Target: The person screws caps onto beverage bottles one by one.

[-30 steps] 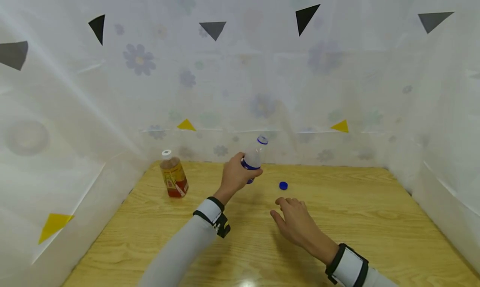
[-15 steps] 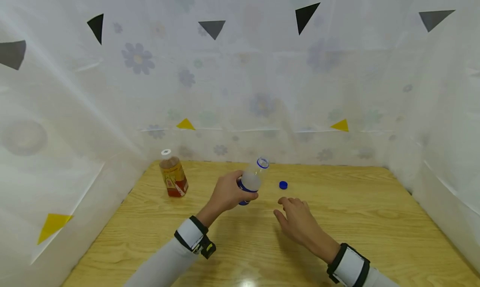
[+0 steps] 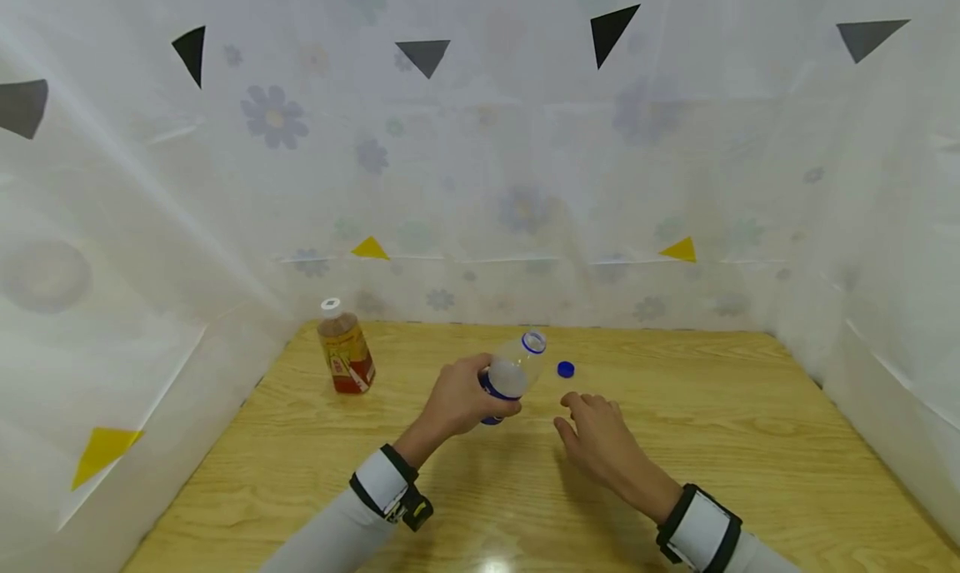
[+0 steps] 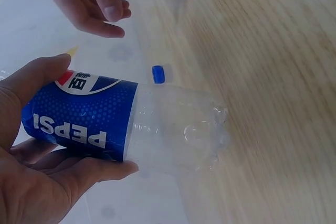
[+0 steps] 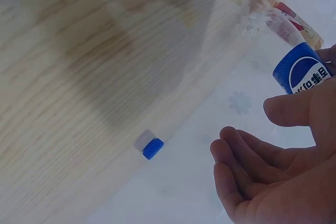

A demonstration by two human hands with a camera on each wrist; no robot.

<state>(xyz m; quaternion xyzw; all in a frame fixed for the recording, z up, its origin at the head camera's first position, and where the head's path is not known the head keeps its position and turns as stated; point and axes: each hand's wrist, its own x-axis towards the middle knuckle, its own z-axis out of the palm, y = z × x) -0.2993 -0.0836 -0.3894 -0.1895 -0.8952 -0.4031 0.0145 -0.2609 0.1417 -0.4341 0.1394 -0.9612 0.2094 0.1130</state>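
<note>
My left hand grips a clear plastic Pepsi bottle around its blue label. The bottle looks empty, has no cap on, and its open mouth tilts to the right in the head view. My right hand hovers above the table with relaxed, slightly bent fingers and nothing in them. Just beyond its fingertips a blue bottle cap lies on the wooden table. In the left wrist view the cap shows past the bottle's side.
A bottle of reddish-brown drink with a white cap and yellow label stands at the table's back left. Pale flowered sheeting with black, grey and yellow triangles walls the table at the back and both sides.
My left hand has brought the Pepsi bottle lower and nearer, its mouth tipping further right. The right hand has shifted slightly right. The blue cap stays put on the table.
</note>
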